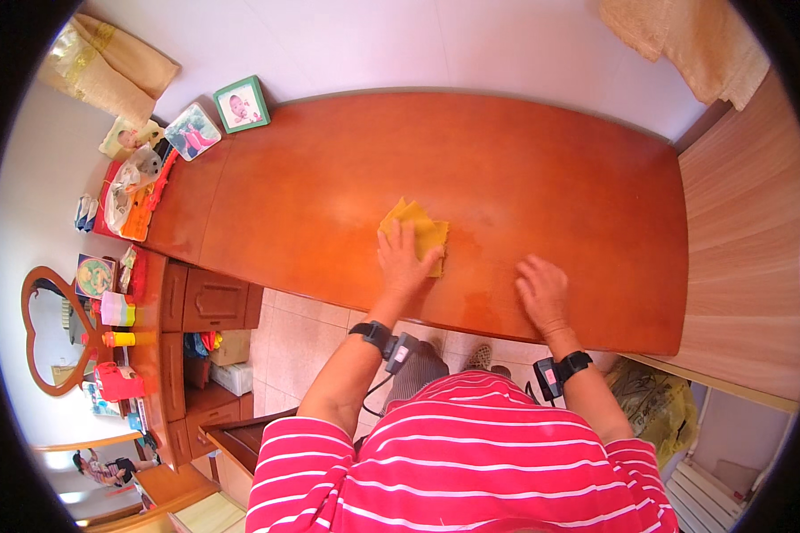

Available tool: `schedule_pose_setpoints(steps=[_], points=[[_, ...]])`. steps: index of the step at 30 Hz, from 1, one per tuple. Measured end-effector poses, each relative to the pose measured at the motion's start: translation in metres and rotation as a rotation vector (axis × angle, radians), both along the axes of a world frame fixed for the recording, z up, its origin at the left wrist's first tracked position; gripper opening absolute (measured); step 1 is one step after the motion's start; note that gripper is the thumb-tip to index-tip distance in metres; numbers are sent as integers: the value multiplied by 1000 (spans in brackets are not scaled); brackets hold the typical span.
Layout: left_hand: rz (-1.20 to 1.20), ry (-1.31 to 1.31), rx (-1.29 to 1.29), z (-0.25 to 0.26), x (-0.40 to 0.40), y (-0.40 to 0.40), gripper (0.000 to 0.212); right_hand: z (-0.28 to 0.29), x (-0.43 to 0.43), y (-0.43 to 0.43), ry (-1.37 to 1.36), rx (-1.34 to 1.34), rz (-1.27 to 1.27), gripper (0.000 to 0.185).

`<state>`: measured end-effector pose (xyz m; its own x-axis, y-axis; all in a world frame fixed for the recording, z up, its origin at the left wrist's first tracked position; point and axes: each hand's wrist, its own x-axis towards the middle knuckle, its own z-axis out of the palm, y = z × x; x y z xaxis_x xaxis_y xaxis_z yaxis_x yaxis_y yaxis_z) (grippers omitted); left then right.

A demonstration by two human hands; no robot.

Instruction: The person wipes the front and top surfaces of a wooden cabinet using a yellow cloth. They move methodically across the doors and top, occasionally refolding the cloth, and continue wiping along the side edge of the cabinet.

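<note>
On the glossy reddish-brown wooden tabletop (560, 180) lies a folded yellow cloth (421, 223), its edges frayed. My left hand (403, 260) holds it down against the wood, palm downward, with the fingers spread over it and the thumb at its right side. To the right, apart from the cloth, my right hand (545, 286) rests near the front edge of the table. Its fingers are loosely bent, and no object shows in it. Damp-looking streaks mark the wood between my hands. Both wrists wear black straps with small devices.
Framed photos (242, 104) and a plastic bag (133, 180) stand at the far left. A dresser (173, 300) with a mirror (60, 333) adjoins there. A wood-grain panel (747, 233) borders the right end. Below are a chair (240, 433) and a yellowish plastic bag (660, 406).
</note>
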<state>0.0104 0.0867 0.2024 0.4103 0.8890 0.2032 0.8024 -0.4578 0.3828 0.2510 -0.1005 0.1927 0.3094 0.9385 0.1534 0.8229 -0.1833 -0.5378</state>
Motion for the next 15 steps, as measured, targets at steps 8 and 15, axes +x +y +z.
schedule_pose_setpoints(steps=[8, 15], points=[[-757, 214, 97, -3, 16, 16, 67, -8, 54, -11, -263, -91, -555, 34], [-726, 173, 304, -17, 46, 134, 49, -1, 44, 1, -334, -113, -554, 34]])
